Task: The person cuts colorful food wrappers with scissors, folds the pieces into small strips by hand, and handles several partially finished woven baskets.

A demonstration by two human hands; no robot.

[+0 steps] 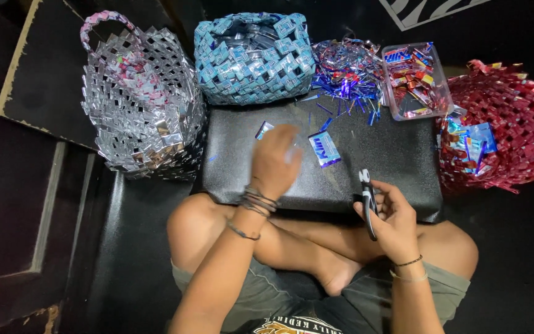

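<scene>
Head view: my left hand (274, 162), blurred and spread flat at frame centre, presses a blue wrapper (263, 130) on the black board (390, 154). My right hand (389, 218), lower right, grips scissors (368, 199). I judge the loose wrapper (324, 148) could slide off.

Three woven baskets (253, 57) and a tub (416, 80) stood behind the board (378, 154); a wrapper (324, 149) lay on it, between left hand (274, 162) and right hand (389, 218).
</scene>
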